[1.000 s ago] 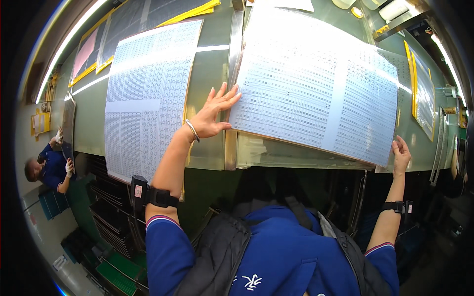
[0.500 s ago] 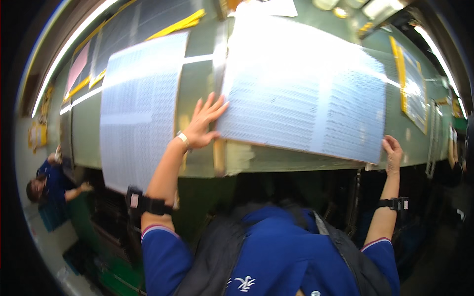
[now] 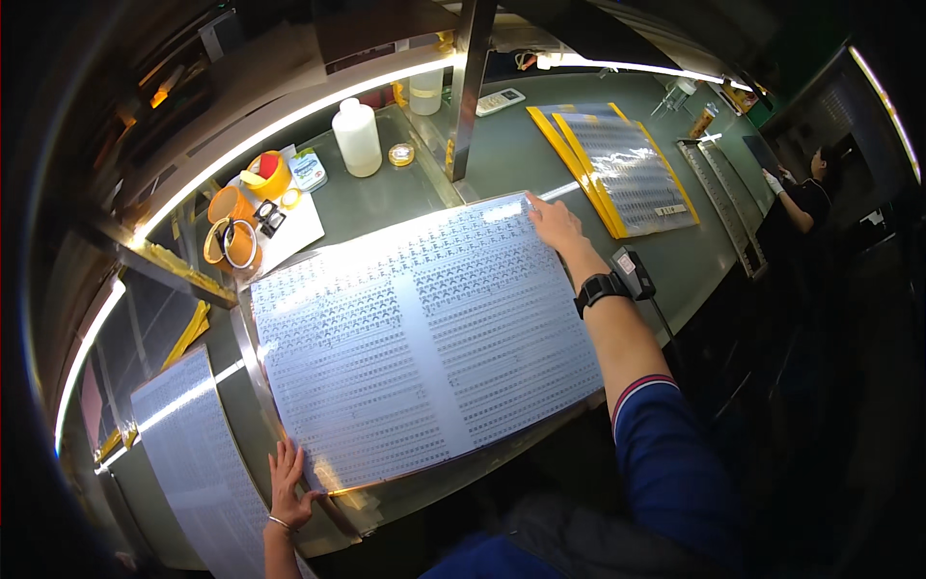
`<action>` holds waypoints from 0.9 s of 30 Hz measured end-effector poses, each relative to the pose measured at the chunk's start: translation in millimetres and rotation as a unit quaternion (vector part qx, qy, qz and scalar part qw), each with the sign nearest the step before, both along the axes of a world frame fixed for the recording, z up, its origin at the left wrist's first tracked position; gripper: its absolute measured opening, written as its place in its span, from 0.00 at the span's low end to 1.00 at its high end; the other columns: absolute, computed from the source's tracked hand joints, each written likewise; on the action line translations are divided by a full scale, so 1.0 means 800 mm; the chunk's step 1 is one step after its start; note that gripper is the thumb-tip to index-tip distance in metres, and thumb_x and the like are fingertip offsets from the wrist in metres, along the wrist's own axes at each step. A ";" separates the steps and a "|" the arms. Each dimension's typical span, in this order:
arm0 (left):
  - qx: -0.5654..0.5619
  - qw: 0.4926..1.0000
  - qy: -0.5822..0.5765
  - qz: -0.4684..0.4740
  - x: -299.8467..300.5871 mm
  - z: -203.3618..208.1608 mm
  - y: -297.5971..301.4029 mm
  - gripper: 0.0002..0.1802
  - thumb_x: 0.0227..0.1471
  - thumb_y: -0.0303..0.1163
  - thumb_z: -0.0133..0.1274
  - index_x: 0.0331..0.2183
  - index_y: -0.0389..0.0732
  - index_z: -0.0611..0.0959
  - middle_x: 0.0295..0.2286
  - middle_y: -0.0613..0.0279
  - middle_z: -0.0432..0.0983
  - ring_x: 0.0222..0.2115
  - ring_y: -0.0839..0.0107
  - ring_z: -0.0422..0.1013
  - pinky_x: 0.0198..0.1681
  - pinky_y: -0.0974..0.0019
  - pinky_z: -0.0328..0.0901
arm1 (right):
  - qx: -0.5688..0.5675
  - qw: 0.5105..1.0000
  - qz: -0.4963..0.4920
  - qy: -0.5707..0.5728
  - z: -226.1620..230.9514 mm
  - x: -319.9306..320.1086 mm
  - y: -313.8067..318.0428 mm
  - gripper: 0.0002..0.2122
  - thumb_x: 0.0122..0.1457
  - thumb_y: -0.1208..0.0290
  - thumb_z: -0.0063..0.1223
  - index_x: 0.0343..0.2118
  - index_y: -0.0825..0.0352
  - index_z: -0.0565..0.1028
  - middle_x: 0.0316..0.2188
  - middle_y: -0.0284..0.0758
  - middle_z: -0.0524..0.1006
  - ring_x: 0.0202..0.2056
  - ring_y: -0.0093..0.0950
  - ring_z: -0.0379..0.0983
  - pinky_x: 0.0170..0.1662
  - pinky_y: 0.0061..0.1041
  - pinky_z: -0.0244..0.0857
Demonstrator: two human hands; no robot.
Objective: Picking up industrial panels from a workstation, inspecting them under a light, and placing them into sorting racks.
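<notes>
Large patterned sheet (image 3: 424, 338) laid flat on the green table (image 3: 502, 164); near-left corner pressed by left hand (image 3: 287, 482), fingers spread; far-right corner touched by right hand (image 3: 555, 224), fingers extended, nothing gripped

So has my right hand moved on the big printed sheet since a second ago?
Yes. The right hand went from the big printed sheet's near corner to its far corner.

Large sheet (image 3: 424, 338): pale grey-white, dense rows of tiny dark marks. Worktop (image 3: 521, 154): dull green. Far sheets (image 3: 622, 164): silvery, yellow-edged. Tape rolls (image 3: 231, 207): orange, yellow. Bottle (image 3: 358, 138): white. Sleeve (image 3: 666, 454): blue, red-white cuff stripe. Wristwatch (image 3: 600, 289): black.
</notes>
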State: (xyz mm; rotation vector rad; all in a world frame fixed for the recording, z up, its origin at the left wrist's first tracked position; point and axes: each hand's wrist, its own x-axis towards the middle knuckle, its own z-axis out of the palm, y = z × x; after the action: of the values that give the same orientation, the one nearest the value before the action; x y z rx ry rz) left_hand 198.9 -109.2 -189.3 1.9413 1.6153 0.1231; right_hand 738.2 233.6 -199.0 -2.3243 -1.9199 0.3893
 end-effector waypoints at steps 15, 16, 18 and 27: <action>0.027 0.996 0.075 -0.035 -0.065 -0.043 -0.018 0.47 0.31 0.33 0.57 0.56 0.36 0.58 0.57 0.45 0.46 0.59 0.48 0.42 0.59 0.44 0.36 | 0.019 0.997 0.081 -0.003 0.041 -0.031 0.019 0.12 0.56 0.66 0.39 0.43 0.57 0.69 0.33 0.42 0.76 0.37 0.42 0.73 0.39 0.40 0.66; 0.112 0.990 0.064 -0.064 -0.021 -0.011 -0.005 0.36 0.40 0.25 0.56 0.53 0.37 0.64 0.54 0.45 0.56 0.57 0.51 0.50 0.57 0.48 0.47 | 0.021 0.997 0.075 -0.014 0.016 -0.024 0.026 0.13 0.57 0.67 0.39 0.44 0.59 0.68 0.33 0.43 0.76 0.38 0.41 0.73 0.39 0.40 0.66; 0.027 0.998 0.032 -0.055 -0.038 -0.028 -0.007 0.42 0.39 0.28 0.54 0.57 0.39 0.57 0.58 0.46 0.44 0.60 0.49 0.37 0.59 0.44 0.35 | 0.000 0.999 0.030 -0.021 -0.007 -0.033 0.037 0.14 0.56 0.67 0.41 0.46 0.56 0.68 0.35 0.40 0.76 0.39 0.38 0.74 0.41 0.38 0.66; 0.262 0.926 0.144 -0.231 -0.260 -0.289 -0.065 0.43 0.41 0.34 0.55 0.57 0.42 0.56 0.58 0.44 0.42 0.60 0.50 0.37 0.59 0.45 0.34 | -0.007 1.000 -0.015 -0.021 -0.016 -0.033 0.041 0.22 0.52 0.68 0.46 0.53 0.49 0.64 0.36 0.38 0.75 0.39 0.35 0.72 0.34 0.33 0.66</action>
State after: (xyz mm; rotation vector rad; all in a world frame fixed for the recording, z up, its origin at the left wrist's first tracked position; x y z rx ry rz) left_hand -8.9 -160.9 -420.6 2.8217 1.3293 0.0860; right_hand 711.8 266.7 -211.5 -2.3856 -1.9042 0.3543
